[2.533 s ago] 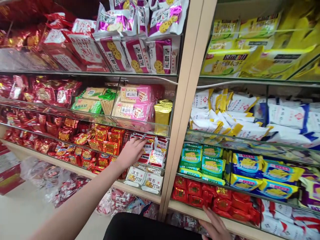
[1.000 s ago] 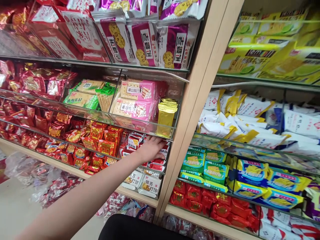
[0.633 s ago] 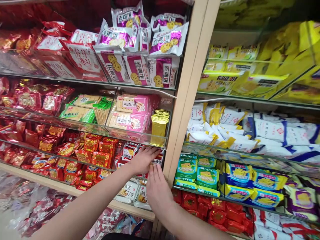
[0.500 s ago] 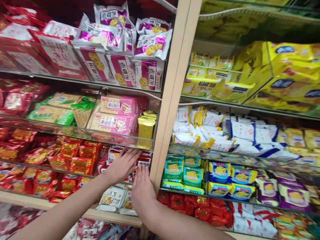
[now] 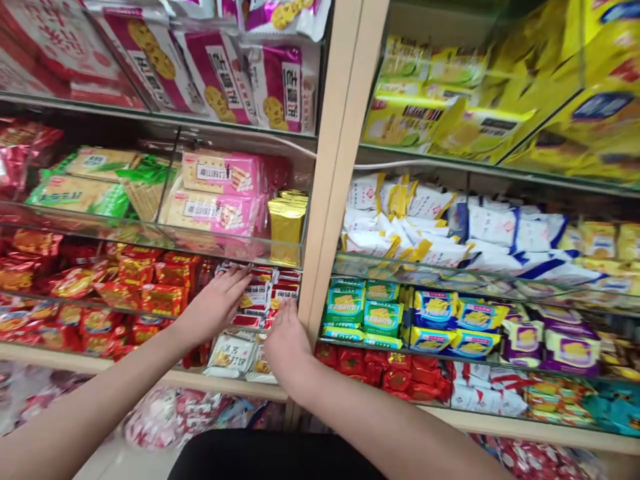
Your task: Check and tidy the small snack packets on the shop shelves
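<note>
Both my hands reach into a low shelf compartment of red-and-white snack packets (image 5: pixel 254 298). My left hand (image 5: pixel 219 303) lies at the left of these packets, fingers stretched out and pointing right, with the fingertips at their upper left. At the lower right of the same group, my right hand (image 5: pixel 287 343) has its fingers extended upward against the front of a packet. Neither hand is wrapped round a packet. White cracker packets (image 5: pixel 230 355) sit in the row below, partly covered by my right hand.
A wooden upright (image 5: pixel 330 173) stands just right of my hands. Above are gold packets (image 5: pixel 287 227) and pink biscuit packs (image 5: pixel 220 200) behind a clear shelf front. Red-and-gold packets (image 5: pixel 163 293) fill the left; green packets (image 5: pixel 383 320) lie across the upright.
My left hand has moved left, apart from my right hand, uncovering more red-and-white packets. My right hand stays at their lower right. The view has tilted downward.
</note>
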`<action>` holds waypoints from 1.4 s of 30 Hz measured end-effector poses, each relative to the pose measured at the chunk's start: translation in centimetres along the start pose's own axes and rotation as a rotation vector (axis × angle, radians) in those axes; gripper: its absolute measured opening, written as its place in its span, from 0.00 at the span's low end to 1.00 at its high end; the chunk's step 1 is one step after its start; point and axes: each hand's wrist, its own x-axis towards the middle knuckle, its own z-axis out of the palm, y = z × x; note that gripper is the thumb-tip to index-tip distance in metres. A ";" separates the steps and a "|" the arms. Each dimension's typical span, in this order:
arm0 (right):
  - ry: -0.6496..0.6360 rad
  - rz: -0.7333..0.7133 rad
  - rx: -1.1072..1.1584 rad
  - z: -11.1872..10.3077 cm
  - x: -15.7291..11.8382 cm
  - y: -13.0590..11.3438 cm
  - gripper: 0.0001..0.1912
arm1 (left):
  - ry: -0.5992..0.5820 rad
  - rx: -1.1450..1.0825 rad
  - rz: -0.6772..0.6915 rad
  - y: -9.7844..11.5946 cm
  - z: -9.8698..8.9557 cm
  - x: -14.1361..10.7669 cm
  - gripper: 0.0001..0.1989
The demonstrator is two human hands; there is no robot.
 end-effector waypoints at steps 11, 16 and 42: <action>-0.039 -0.138 0.071 -4.5 -3.8 -1.1 0.22 | -0.137 -0.017 0.000 0.4 -0.2 -0.2 0.22; -0.087 -0.266 0.237 -1.7 -11.4 -1.7 0.19 | -0.002 -0.085 -0.033 1.4 -0.5 -2.3 0.22; -0.610 0.465 0.516 11.1 -28.3 1.7 0.13 | 0.010 0.028 -0.156 6.6 2.7 -1.0 0.24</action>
